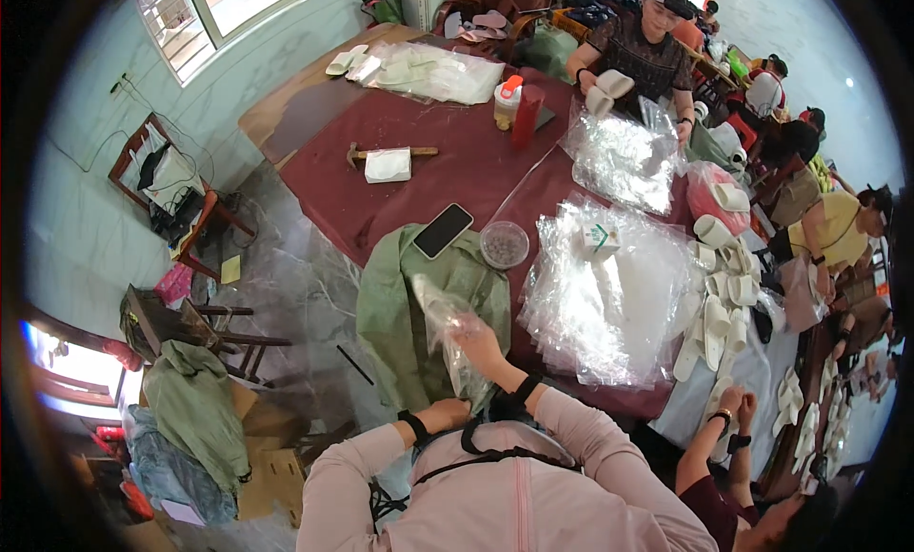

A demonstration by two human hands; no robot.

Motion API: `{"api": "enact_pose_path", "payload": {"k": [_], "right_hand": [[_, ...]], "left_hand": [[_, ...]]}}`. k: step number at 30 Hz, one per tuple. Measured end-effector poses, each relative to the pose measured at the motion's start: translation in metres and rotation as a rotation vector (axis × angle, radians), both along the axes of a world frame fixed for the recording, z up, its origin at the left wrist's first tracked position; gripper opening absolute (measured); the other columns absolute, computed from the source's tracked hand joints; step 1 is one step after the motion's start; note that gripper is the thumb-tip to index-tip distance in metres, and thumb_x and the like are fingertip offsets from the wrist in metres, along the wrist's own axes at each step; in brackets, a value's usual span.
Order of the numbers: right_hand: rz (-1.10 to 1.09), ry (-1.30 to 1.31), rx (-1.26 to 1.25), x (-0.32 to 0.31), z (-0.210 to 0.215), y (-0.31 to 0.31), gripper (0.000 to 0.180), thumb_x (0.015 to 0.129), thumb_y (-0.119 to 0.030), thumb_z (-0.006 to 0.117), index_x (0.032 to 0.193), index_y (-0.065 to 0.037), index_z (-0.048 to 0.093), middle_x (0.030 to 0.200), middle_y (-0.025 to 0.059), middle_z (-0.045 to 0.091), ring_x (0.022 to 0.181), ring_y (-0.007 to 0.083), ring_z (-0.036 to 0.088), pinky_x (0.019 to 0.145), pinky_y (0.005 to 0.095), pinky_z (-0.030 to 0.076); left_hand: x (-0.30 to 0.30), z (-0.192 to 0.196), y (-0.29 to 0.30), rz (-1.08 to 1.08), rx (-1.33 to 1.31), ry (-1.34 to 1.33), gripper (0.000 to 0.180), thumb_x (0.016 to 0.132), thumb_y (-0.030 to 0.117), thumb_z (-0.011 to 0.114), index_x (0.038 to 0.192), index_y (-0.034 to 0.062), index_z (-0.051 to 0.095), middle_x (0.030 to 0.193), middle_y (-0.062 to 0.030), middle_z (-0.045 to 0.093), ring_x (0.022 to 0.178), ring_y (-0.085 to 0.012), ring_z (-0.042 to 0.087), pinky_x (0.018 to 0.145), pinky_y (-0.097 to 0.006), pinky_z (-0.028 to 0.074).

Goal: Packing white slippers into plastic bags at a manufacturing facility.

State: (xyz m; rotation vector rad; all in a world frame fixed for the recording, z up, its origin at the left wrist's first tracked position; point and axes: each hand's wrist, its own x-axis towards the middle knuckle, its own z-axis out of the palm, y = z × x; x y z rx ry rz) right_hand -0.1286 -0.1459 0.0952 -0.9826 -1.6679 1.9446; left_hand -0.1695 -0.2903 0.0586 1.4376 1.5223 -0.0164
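My right hand [479,343] grips the upper part of a clear plastic bag [440,316] that stands over a green cloth [400,309] on the dark red table [400,142]. My left hand [447,414] is low against my chest, at the bag's lower end; the bag and my body hide its fingers. To the right of my hands lies a big pile of clear plastic bags [609,300]. A black phone [443,231] rests on the green cloth's far end.
A small round container [504,244], a white box [600,238], a hammer under a white cloth [387,161] and two bottles [519,104] sit on the table. White slippers [719,304] pile up on the right. Other people work across and beside me. Chairs and boxes stand on the left floor.
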Motion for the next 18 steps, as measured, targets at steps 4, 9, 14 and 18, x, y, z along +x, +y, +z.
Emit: {"api": "enact_pose_path", "payload": {"k": [4, 9, 14, 18], "right_hand": [[0.353, -0.294, 0.386, 0.021, -0.045, -0.007, 0.073, 0.073, -0.031, 0.068, 0.130, -0.002, 0.031, 0.115, 0.0192, 0.051, 0.103, 0.0298, 0.051, 0.085, 0.0355, 0.041], [0.905, -0.528, 0.578, 0.061, -0.080, 0.002, 0.055, 0.079, -0.033, 0.058, 0.121, -0.002, 0.043, 0.111, 0.0219, 0.053, 0.100, 0.0373, 0.052, 0.084, 0.0411, 0.042], [0.749, -0.485, 0.570, 0.083, -0.045, 0.006, 0.038, 0.084, -0.028, 0.051, 0.113, -0.004, 0.050, 0.106, 0.0174, 0.057, 0.096, 0.0346, 0.054, 0.080, 0.0417, 0.044], [0.332, -0.326, 0.522, 0.104, 0.013, 0.018, 0.030, 0.085, -0.020, 0.052, 0.110, -0.005, 0.052, 0.101, 0.0144, 0.059, 0.091, 0.0331, 0.056, 0.078, 0.0389, 0.045]], "left_hand": [[-0.004, -0.005, -0.002, -0.091, 0.177, 0.015, 0.028, 0.083, 0.016, 0.042, 0.106, 0.0003, 0.047, 0.085, -0.0239, 0.060, 0.080, -0.0393, 0.058, 0.068, -0.045, 0.046], [-0.005, 0.010, 0.016, -0.146, 0.327, -0.020, 0.024, 0.084, 0.017, 0.039, 0.102, 0.0026, 0.047, 0.078, -0.0218, 0.060, 0.071, -0.0381, 0.059, 0.060, -0.047, 0.047], [-0.009, 0.010, 0.029, -0.275, 0.339, 0.097, 0.030, 0.080, 0.018, 0.046, 0.107, 0.0052, 0.044, 0.075, -0.0203, 0.061, 0.067, -0.0390, 0.059, 0.059, -0.048, 0.047], [-0.011, 0.023, 0.055, -0.442, 0.330, 0.106, 0.028, 0.076, 0.020, 0.051, 0.099, 0.0042, 0.050, 0.076, -0.0189, 0.061, 0.072, -0.0375, 0.059, 0.062, -0.047, 0.046]]}}
